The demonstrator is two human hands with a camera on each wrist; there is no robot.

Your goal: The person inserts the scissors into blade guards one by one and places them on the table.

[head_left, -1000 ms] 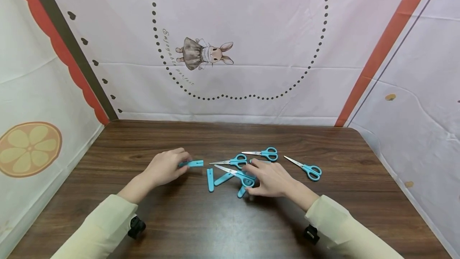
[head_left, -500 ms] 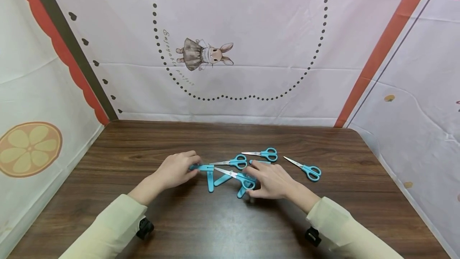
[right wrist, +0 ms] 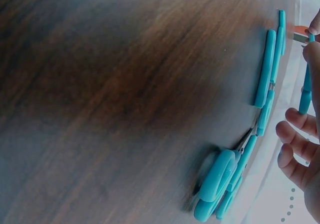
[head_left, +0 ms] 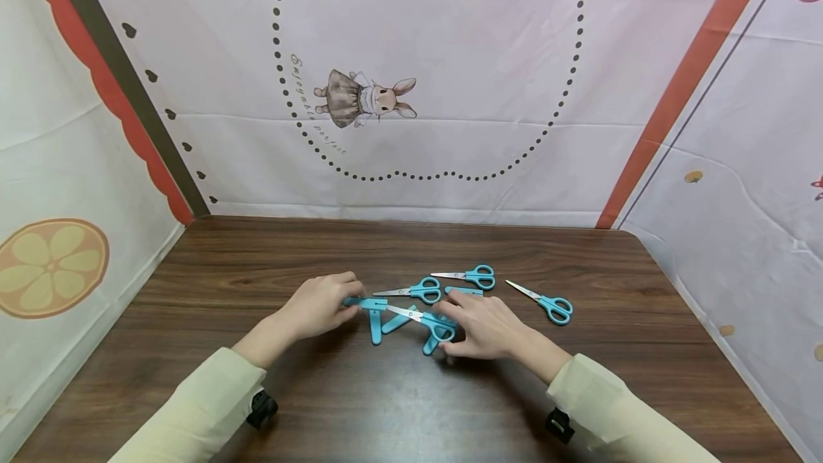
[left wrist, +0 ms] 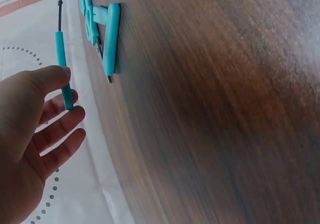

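Note:
My left hand pinches a turquoise scissors cover between thumb and fingers, its mouth facing right. In my right hand is a pair of scissors with turquoise handles, blades shut and pointing left. The blade tip meets the cover's mouth; in the left wrist view the blade runs straight into the cover, most of it still bare. Both are held above the table. Below them lie a vertical cover, a slanted cover and another cover partly hidden by the held scissors.
Behind the hands lie scissors with a bare blade, and more scissors farther back. A third pair of scissors lies to the right. One cover shows behind my right hand. The wooden table ends at a printed cloth.
My left hand has moved right with the cover, bringing its mouth to the blade tip of the held scissors. My right hand has stayed nearly in place, slightly lower.

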